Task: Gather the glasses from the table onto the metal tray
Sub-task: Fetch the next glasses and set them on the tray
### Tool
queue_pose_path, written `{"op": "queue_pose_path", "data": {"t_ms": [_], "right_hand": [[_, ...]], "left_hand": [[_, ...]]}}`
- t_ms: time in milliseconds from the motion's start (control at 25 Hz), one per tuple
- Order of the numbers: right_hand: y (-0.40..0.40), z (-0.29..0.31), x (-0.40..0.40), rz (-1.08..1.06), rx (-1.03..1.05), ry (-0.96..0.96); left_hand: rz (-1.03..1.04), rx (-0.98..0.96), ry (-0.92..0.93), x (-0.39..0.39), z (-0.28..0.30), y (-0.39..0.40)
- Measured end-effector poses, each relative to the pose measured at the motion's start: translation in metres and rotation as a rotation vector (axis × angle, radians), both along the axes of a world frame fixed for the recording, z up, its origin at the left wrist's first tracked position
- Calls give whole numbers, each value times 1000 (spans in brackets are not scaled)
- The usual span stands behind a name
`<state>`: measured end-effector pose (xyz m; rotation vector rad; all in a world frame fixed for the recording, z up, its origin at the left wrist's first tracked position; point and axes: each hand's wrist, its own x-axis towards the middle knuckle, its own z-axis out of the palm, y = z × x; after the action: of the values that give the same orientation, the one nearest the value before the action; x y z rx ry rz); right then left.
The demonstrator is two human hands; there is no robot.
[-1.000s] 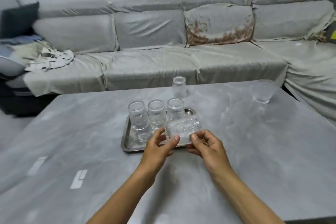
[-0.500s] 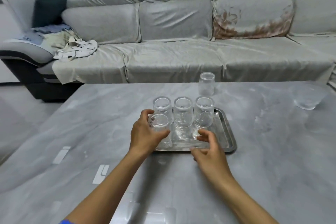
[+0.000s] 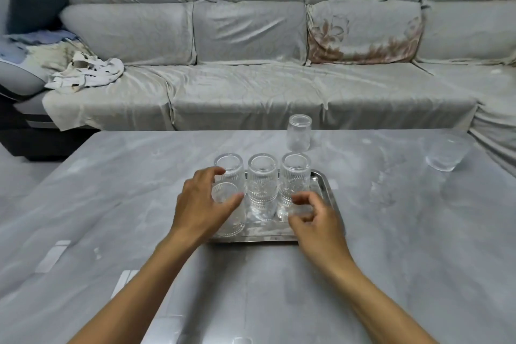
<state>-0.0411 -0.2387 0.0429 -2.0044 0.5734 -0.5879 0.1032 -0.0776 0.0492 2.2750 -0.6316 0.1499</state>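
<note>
Left hand (image 3: pixel 201 204), fingers curled around a ribbed glass (image 3: pixel 229 209), now sets it upright at the metal tray's (image 3: pixel 325 190) front-left corner; a second ago both hands held it sideways. Right hand (image 3: pixel 315 218) hovers, fingers loosely curled, empty. Beyond, on the table (image 3: pixel 111 176): an inverted tumbler (image 3: pixel 299 132) and a wide glass (image 3: pixel 446 155), ungathered, unobstructed.

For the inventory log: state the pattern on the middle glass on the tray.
Clear glass, vertical ribbing with embossed motifs; head view.
</note>
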Motion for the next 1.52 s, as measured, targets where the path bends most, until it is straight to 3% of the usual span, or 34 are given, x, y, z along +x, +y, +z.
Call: {"op": "queue_pose_path", "data": {"t_ms": [200,520,640,880,1040,1120,1200,1360,1520], "right_hand": [[-70,59,86,-134,-227,-113],[-186,20,219,-75,-442,321],[-201,-4,239,-56,-321,323],[-196,-10,233,-219,-219,139],[-176,20,181,-325,236,-238],[-156,45,147,-266,465,-393],[-129,65,110,-172,539,-447],[-61,63,50,-29,235,-343],[-8,31,36,1,-232,-73]], "left_hand": [[-80,-117,14,43,35,-39],[-98,-163,93,98,8,-32],[-93,-166,110,105,-3,-23],[-40,-251,136,97,-5,-10],[0,-303,134,80,11,-4],[15,-301,130,61,14,1],[-1,-207,63,36,14,8],[-134,109,-83,-1,9,21],[-158,212,-106,-8,6,23]]}}
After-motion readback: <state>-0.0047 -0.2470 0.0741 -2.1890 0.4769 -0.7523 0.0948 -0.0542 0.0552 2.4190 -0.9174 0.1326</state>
